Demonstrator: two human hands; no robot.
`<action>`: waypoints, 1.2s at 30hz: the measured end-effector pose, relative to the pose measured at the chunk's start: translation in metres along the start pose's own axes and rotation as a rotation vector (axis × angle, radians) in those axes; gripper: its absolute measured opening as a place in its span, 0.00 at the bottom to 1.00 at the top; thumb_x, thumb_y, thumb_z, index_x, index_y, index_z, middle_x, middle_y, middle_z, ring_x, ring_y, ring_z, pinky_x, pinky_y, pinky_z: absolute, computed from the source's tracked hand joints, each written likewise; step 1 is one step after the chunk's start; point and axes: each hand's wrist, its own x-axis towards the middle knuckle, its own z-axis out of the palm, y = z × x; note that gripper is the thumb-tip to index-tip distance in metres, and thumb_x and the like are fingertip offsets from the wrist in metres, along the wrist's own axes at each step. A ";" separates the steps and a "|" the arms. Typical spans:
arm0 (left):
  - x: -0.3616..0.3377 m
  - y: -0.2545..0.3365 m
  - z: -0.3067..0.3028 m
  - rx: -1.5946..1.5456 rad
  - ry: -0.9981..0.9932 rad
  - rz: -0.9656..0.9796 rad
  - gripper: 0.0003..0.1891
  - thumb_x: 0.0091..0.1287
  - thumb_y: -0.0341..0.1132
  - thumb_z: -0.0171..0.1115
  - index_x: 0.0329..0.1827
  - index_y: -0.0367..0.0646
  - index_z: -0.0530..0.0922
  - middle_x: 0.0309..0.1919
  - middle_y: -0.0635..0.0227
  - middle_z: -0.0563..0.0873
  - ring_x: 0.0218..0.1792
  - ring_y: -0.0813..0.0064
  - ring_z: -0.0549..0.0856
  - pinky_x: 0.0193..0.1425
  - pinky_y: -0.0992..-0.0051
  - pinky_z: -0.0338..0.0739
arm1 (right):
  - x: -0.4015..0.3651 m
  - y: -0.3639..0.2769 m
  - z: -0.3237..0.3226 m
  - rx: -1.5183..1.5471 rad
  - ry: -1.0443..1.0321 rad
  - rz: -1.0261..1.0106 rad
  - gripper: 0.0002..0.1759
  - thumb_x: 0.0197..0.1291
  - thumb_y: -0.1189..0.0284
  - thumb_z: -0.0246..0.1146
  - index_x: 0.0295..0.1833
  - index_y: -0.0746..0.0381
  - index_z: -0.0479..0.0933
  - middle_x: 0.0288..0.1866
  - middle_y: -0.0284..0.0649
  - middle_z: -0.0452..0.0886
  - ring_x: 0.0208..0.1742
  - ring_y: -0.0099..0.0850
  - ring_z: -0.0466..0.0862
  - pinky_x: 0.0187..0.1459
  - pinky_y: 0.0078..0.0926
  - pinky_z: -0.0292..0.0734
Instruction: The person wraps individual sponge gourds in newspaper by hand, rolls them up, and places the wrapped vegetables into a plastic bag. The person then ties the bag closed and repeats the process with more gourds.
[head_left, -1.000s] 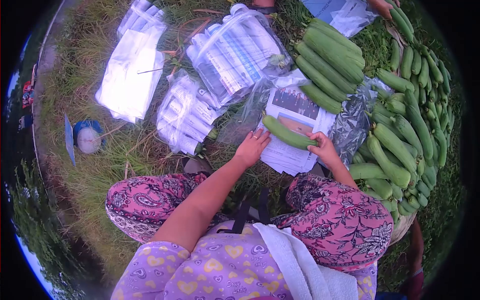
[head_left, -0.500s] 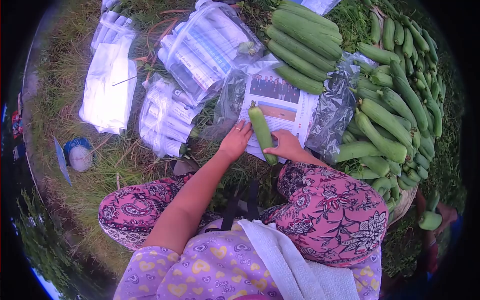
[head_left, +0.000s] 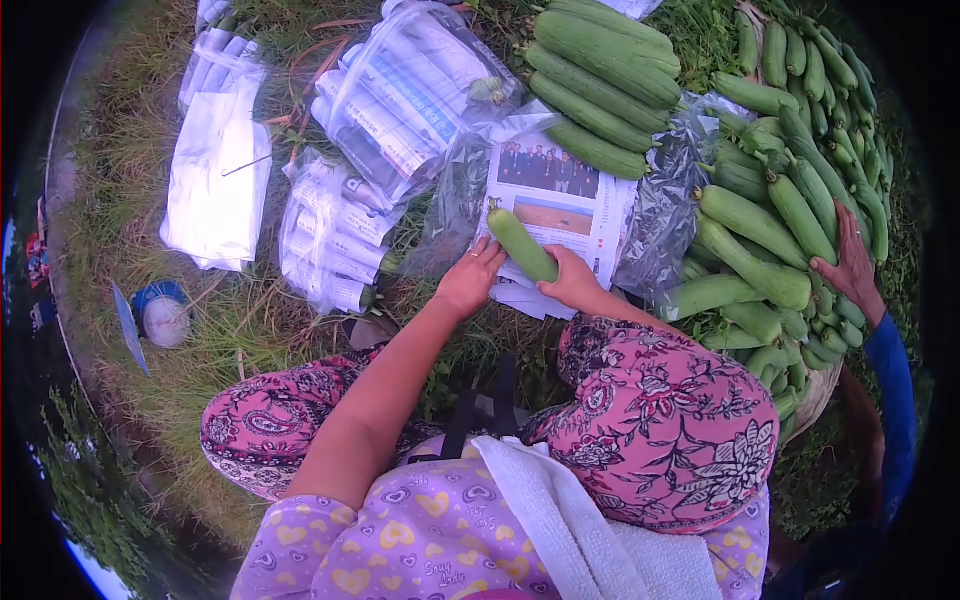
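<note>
A pale green luffa gourd (head_left: 520,244) lies slantwise over a stack of newspaper sheets (head_left: 610,215) in front of me. My right hand (head_left: 574,282) is closed around its near end, thumb on the underside. My left hand (head_left: 472,278), with a ring on one finger, rests on the left edge of the paper. Its fingers are stretched out, tips close beside the gourd's stem half. Clear plastic (head_left: 655,200) spreads out from under the paper on both sides. Several large luffas (head_left: 600,60) lie in a row across the far edge of the sheets.
A big heap of luffas (head_left: 765,250) lies to my right. Another person's hand (head_left: 850,265), in a blue sleeve, touches it. To the left are bags of newspaper-wrapped gourds (head_left: 400,105), a white plastic bag (head_left: 215,190) and a blue-rimmed round container (head_left: 163,315) on the grass.
The gourd's near end has swung up and right, and my right hand now grips that end. The other person's hand has reached onto the heap at the right. My left hand stays put.
</note>
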 end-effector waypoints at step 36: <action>-0.005 0.007 -0.017 -0.210 0.065 -0.077 0.21 0.68 0.30 0.52 0.65 0.40 0.72 0.64 0.57 0.75 0.68 0.56 0.71 0.73 0.63 0.65 | -0.002 -0.004 -0.058 -0.171 -0.053 -0.363 0.16 0.38 0.63 0.78 0.36 0.55 0.86 0.74 0.44 0.64 0.72 0.48 0.62 0.72 0.40 0.58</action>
